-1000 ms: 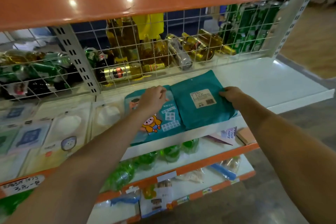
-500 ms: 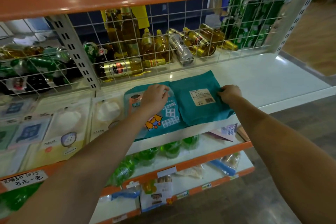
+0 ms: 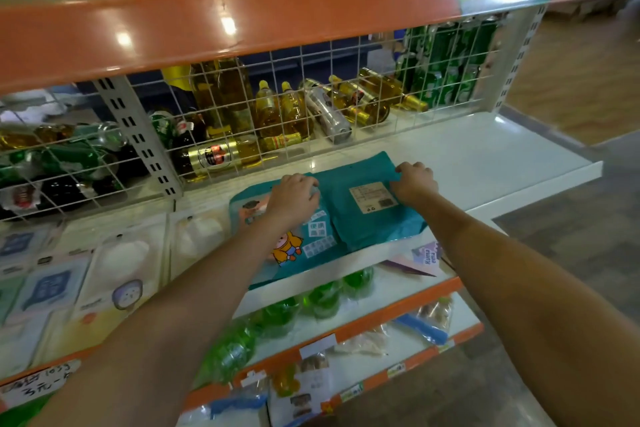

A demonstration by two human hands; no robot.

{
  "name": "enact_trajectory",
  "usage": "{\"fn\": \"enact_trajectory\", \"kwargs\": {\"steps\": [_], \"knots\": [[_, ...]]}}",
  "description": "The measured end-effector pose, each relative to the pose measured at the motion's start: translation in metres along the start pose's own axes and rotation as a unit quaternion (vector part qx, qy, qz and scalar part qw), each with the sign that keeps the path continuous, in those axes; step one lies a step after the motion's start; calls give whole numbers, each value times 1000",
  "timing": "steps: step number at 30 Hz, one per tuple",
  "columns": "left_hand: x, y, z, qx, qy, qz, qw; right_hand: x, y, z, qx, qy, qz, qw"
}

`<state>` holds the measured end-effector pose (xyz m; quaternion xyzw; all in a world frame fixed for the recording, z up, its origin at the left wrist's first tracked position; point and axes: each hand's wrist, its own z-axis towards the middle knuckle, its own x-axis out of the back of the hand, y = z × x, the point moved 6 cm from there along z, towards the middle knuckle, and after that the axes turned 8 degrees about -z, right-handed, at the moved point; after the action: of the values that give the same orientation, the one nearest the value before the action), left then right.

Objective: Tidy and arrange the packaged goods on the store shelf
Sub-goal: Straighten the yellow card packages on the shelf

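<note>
A white metal shelf (image 3: 485,152) carries two teal packets near its front edge, backed by a wire grid (image 3: 311,107) with bottles (image 3: 277,111) and cans lying behind it. The right teal packet (image 3: 374,215), label side up, overlaps the left teal packet (image 3: 311,246), whose cartoon print faces up and whose corner overhangs the front edge. The left hand (image 3: 294,196) rests curled on the seam between them; the right hand (image 3: 414,180) pinches the right packet's far right edge. White pouches (image 3: 121,270) fill the shelf's left end. An orange-fronted shelf (image 3: 225,21) runs above, lower shelves with green bottles (image 3: 284,312) below, and grey floor lies to the right.
</note>
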<state>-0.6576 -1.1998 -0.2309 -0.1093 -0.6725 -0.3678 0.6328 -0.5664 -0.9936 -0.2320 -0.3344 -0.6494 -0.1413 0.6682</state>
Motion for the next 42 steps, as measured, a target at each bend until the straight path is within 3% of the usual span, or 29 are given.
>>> {"fn": "enact_trajectory", "kwargs": {"steps": [14, 26, 33, 42], "knots": [[23, -10, -5, 45, -53, 92, 993, -2, -80, -18, 127, -46, -32, 990], [86, -70, -64, 148, 51, 74, 985, 1, -167, -45, 233, 2, -38, 972], [121, -124, -124, 218, 78, 124, 965, -16, -244, -88, 337, 16, -92, 937], [154, -196, -205, 296, 76, 123, 944, -45, -334, -155, 411, -2, -103, 906]]}}
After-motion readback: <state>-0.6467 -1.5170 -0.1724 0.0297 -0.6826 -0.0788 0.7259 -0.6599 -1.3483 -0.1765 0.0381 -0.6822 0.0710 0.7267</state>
